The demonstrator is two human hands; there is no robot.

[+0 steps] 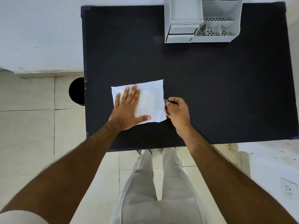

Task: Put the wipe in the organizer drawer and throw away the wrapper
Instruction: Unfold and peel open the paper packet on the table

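A white wipe [152,101] lies spread flat on the black table [210,88], near its front left. My left hand [127,107] presses down on the wipe's left half, palm flat and fingers apart. My right hand [177,111] is closed at the wipe's right edge, gripping a small dark wrapper [166,101] that shows only as a sliver by the fingers. A grey organizer [200,20] stands at the table's far right, with two small drawers [182,32] stacked at its front left, both looking closed.
A round black bin [77,91] stands on the tiled floor against the table's left edge. A white wall runs along the left and back. A white surface with a wall socket [288,188] is at lower right. My legs are under the table's front edge.
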